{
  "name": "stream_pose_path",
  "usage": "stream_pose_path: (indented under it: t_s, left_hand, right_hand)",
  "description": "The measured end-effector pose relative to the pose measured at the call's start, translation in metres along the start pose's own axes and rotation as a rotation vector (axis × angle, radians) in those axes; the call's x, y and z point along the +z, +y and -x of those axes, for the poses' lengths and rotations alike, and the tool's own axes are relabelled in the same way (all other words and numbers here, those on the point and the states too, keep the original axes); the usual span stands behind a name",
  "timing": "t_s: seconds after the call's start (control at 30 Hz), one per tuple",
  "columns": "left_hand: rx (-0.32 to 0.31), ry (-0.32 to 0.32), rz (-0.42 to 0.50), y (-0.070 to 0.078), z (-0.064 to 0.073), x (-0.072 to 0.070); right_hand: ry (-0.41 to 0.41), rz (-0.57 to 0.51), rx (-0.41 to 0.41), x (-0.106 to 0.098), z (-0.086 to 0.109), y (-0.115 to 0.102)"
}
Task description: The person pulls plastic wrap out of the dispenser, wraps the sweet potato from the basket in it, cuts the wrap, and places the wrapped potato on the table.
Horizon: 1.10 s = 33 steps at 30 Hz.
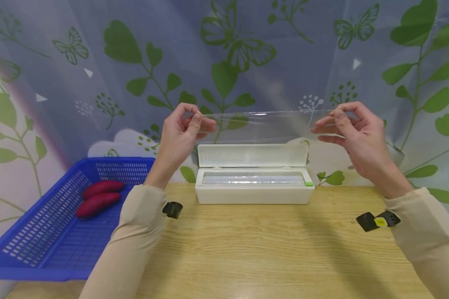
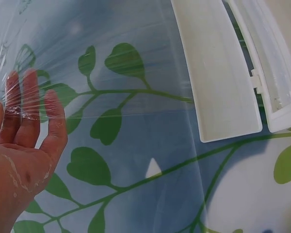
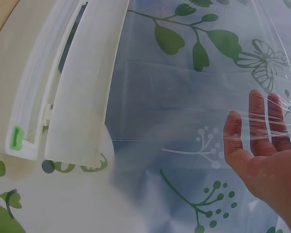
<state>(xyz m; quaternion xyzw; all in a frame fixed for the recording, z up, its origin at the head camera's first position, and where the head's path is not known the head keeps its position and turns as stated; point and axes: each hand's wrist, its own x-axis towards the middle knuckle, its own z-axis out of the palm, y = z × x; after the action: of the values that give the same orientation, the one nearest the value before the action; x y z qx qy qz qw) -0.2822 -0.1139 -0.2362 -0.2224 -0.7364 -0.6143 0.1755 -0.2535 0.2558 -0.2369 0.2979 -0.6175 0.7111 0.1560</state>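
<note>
1. Above the white box [image 1: 254, 196], both hands are raised and set well apart; the left hand [image 1: 182, 129] and the right hand [image 1: 361, 137] each pinch the upper edge of a clear film [image 1: 261, 113] between thumb and fingers, the other fingers loosely spread.
2. Such a wide hold looks meant to keep that edge taut, since stuff so thin would likely cling to itself if slackened; the film hangs between the hands and down towards the box, though I cannot tell whether it joins the roll [image 1: 252, 180].
3. On the wooden tabletop [image 1: 265, 249] the box lies lengthwise, a green tab [image 1: 309, 184] at its right end; its hinged lid [image 1: 252, 156] stands up behind the roll, presumably to leave it free; that lid is also the likeliest thing for the film to catch on.
4. Off to the left, a blue basket [image 1: 41, 273] holds two dark red tubers [image 1: 98, 205]; it sits beside the left sleeve [image 1: 132, 232], clear of the film; a leaf-patterned cloth [image 1: 295, 62] hangs behind everything.
</note>
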Motion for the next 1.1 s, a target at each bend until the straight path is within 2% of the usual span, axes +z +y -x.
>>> stream_pose_path:
  t_s: [0.17,0.37,0.77,1.1]
  left_hand:
    - [0.004,-0.003,0.011,0.001,0.006,-0.002]
    - [0.044,-0.009,0.007,0.005,0.019,-0.004]
    - [0.066,-0.07,-0.033,0.007,0.062,-0.011]
    - [0.087,-0.149,-0.048,-0.003,0.094,-0.012]
  right_hand:
    - [-0.035,-0.052,-0.02,0.0,0.004,-0.003]
    - [-0.058,-0.07,-0.035,0.0,0.012,-0.008]
    - [-0.13,-0.038,-0.043,0.002,0.047,-0.006]
    - [-0.158,-0.045,-0.059,0.002,0.075,0.002]
